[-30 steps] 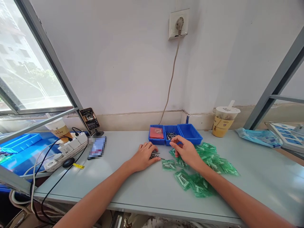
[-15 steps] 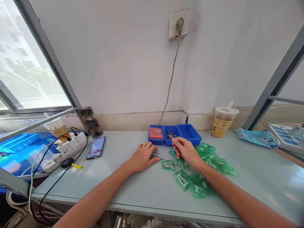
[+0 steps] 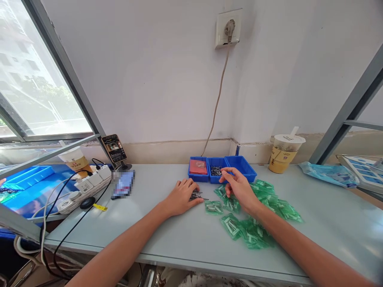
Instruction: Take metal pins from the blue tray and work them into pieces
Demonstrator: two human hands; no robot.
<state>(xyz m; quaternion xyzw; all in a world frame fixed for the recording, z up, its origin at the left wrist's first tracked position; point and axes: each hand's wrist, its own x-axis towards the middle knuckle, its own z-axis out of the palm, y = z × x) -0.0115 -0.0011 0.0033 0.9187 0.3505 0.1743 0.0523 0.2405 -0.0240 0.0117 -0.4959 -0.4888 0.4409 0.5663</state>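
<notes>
My left hand (image 3: 181,197) rests on the grey table, palm down, its thumb apart from the bent fingers. It lies beside a small pile of thin metal pieces that look like screws (image 3: 196,195), partly hidden by the fingers. My right hand (image 3: 239,191) hovers in front of the blue bins, index finger stretched out and the others loosely curled, with nothing visible in it. Just beyond its fingertips is the middle blue bin of small metal parts (image 3: 216,171). Between my hands lies a small green bag of metal pieces (image 3: 213,207); more green bags (image 3: 254,233) lie around my right forearm.
Left of the middle bin is a blue bin with red packets (image 3: 198,167); a third blue bin (image 3: 241,169) stands right. Drink cup (image 3: 283,153) and blue plastic packet (image 3: 327,174) are at the right. Phones (image 3: 123,184) and a power strip (image 3: 86,187) with cables are left.
The fingers of my right hand have loosened from a pinch and spread. My left hand stays by the metal pieces. The view has shifted slightly.
</notes>
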